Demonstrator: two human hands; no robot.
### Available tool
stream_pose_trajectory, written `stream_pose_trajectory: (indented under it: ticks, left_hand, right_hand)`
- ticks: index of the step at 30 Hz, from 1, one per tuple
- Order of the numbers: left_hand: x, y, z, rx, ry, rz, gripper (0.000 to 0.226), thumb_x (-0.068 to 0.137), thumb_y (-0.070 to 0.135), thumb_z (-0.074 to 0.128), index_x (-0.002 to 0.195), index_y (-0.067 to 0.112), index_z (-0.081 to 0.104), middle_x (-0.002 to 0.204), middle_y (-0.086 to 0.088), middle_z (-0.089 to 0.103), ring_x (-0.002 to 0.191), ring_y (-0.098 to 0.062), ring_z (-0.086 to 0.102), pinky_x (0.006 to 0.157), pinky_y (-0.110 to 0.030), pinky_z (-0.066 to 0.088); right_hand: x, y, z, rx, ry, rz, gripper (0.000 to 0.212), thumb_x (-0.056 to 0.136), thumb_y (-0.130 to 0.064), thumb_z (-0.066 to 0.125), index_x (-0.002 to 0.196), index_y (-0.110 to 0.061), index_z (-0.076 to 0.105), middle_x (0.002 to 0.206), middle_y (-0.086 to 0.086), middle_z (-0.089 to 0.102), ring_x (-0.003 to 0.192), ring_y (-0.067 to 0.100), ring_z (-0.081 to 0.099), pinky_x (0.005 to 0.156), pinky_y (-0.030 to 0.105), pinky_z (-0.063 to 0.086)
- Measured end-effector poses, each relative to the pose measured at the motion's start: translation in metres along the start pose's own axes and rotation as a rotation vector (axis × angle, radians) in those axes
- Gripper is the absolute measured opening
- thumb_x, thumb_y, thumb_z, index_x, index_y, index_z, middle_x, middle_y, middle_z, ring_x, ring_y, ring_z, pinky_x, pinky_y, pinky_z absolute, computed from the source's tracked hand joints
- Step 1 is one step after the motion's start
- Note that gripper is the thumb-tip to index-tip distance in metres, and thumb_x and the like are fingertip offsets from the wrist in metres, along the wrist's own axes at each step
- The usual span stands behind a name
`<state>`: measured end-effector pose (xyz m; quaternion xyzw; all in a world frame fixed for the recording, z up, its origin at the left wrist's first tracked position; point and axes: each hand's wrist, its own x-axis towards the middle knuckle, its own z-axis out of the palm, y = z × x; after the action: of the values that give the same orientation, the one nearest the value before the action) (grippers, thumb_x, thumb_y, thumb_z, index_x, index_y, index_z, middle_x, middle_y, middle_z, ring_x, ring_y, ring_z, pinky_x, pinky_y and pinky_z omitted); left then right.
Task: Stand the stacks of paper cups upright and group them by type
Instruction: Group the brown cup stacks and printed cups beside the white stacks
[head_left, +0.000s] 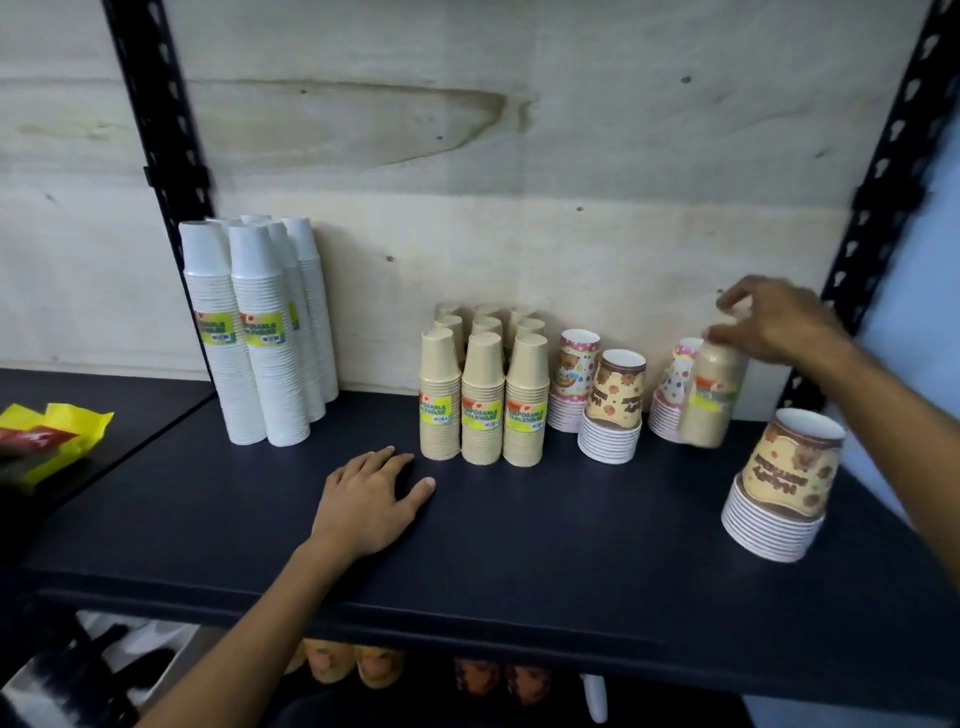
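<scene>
Several tall white cup stacks (260, 338) stand upright at the shelf's back left. In the middle, several brown kraft stacks (483, 405) with yellow labels stand together in rows. To their right are a pink printed stack (574, 384) and a brown bear-print stack (613, 410). My right hand (774, 325) pinches the top of a single kraft stack (709, 400), blurred and slightly tilted, in front of a pink dotted stack (672, 395). Another bear-print stack (784, 483) stands at the front right. My left hand (371, 499) lies flat on the shelf with its fingers spread.
The dark shelf board (519, 545) is backed by a plywood wall, with black slotted uprights at both sides. A yellow and red packet (57, 441) lies on the neighbouring shelf at left. Orange items show on the shelf below.
</scene>
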<state>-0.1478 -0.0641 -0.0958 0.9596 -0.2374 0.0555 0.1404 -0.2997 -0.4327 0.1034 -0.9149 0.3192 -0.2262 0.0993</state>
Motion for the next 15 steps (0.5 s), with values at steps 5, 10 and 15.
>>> stream_pose_trajectory:
  ticks: [5,10,15]
  left_hand:
    - [0.000,0.001,-0.001,-0.002,-0.007,0.002,0.066,0.093,0.068,0.032,0.147,0.032,0.039,0.158,0.004,0.031,0.147,-0.019,0.024,0.118,-0.043,0.020]
    - [0.000,0.000,-0.001,-0.005,0.011,0.007,0.065,0.092,0.067,0.034,0.146,0.032,0.041,0.157,0.004,0.033,0.145,-0.019,0.027,0.118,-0.043,0.021]
    - [-0.001,0.000,-0.001,-0.009,0.011,0.014,0.064,0.093,0.067,0.034,0.146,0.032,0.041,0.157,0.004,0.033,0.145,-0.019,0.027,0.118,-0.042,0.021]
  right_hand:
    - [-0.013,-0.024,-0.050,0.083,0.219,-0.072,0.047,0.076,-0.051,0.075,0.113,-0.024,0.067,0.122,0.012,0.066,0.111,0.034,0.061,0.093,0.041,0.049]
    - [-0.045,-0.066,-0.062,0.260,0.205,-0.211,0.054,0.071,-0.062,0.074,0.114,-0.030,0.066,0.100,0.001,0.067,0.080,0.024,0.062,0.071,0.031,0.048]
    - [-0.074,-0.110,-0.023,0.313,0.081,-0.310,0.050,0.067,-0.064,0.075,0.106,-0.033,0.067,0.096,-0.004,0.069,0.086,0.021,0.065,0.074,0.028,0.044]
